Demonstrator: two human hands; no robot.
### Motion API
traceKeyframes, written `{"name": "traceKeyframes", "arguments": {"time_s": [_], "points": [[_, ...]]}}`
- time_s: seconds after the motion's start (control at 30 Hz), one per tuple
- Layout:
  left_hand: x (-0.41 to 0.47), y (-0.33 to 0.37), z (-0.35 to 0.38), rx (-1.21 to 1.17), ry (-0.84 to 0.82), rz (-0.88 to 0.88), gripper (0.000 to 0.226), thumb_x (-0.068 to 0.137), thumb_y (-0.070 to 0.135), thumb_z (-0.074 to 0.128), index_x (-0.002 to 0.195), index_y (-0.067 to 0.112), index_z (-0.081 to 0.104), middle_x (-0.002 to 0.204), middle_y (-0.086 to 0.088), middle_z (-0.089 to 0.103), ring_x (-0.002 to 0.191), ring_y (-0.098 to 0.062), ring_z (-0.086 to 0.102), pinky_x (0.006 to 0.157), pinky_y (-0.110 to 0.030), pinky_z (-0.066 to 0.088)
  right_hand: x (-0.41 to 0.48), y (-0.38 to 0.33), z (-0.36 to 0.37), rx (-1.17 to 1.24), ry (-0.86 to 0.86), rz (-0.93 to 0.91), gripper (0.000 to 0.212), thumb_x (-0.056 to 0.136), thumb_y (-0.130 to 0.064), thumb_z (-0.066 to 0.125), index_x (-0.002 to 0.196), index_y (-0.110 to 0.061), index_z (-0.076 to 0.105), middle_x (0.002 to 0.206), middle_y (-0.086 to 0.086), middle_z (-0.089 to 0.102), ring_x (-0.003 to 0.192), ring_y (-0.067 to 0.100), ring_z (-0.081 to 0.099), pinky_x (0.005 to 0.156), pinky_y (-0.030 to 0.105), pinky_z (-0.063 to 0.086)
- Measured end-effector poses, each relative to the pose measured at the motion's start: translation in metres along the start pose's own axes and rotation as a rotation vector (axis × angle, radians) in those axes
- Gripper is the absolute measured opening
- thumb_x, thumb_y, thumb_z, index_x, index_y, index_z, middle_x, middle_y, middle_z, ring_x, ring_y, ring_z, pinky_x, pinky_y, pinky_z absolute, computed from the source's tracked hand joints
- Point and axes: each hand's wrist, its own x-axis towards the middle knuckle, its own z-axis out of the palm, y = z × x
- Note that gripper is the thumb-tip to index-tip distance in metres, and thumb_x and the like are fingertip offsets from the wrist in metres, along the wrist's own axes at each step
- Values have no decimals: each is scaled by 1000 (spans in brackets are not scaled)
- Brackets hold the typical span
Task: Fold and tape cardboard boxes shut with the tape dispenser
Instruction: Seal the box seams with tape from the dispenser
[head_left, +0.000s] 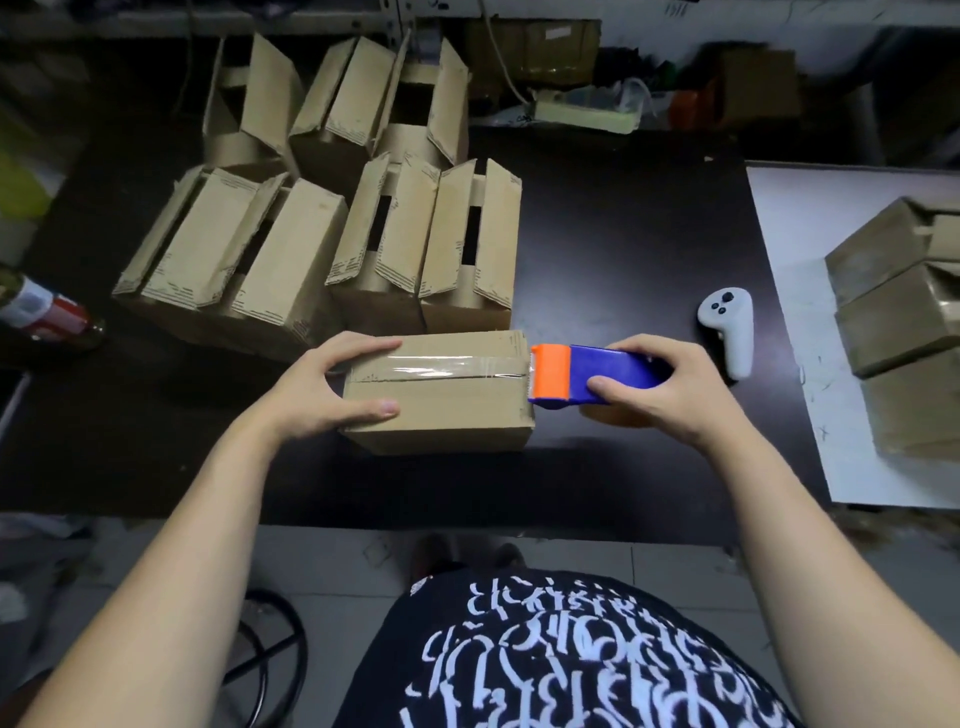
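I see a dark table (597, 249) carrying the taped box (441, 415) near its front edge, open-flapped boxes (332, 234) clustered just behind, a white controller (727, 327) to the right, and a white board (810, 270) over its right end bearing more boxes (893, 312)

The person wears a black shirt (571, 670), low at six o'clock, printed all over with white brush-stroke characters too distorted to read. The left forearm (171, 561) at seven o'clock and the right forearm (800, 551) at five o'clock are bare, as are the left hand (332, 384) and the right hand (654, 389).
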Motion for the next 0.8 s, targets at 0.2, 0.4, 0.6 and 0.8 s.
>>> {"name": "traceKeyframes", "arguments": {"time_s": [0.2, 0.4, 0.6, 0.8], "points": [[3, 8, -2, 33, -35, -3, 68, 74, 37, 88, 133, 51, 60, 142, 17, 51, 132, 4, 47, 109, -28, 38, -11, 17, -7, 43, 22, 34, 23, 74, -26, 92, 91, -24, 75, 85, -4, 73, 81, 19, 67, 74, 30, 58], [2, 24, -5, 195, -59, -10, 69, 76, 40, 86, 138, 50, 56, 156, 25, 31, 147, -1, 28, 118, -38, 29, -10, 33, 4, 62, 14, 55, 23, 77, -26, 90, 95, -24, 76, 86, -9, 73, 78, 5, 64, 73, 14, 50], [7, 53, 65, 325, 117, 258, 56, 80, 6, 71, 135, 17, 66, 150, 0, 50, 141, -18, 45, 118, -49, 34, -7, 39, 18, 114, 15, 64, 25, 78, -28, 90, 98, -24, 76, 89, -12, 74, 81, 3, 65, 73, 10, 48], [26, 65, 124, 437, 487, 211, 20, 94, 40, 67, 108, 30, 76, 134, 10, 63, 128, -11, 54, 109, -43, 34, -8, 51, 21, 141, 11, 96, 30, 77, -36, 90, 102, -26, 76, 94, -12, 75, 87, 7, 67, 77, 14, 50]]}}
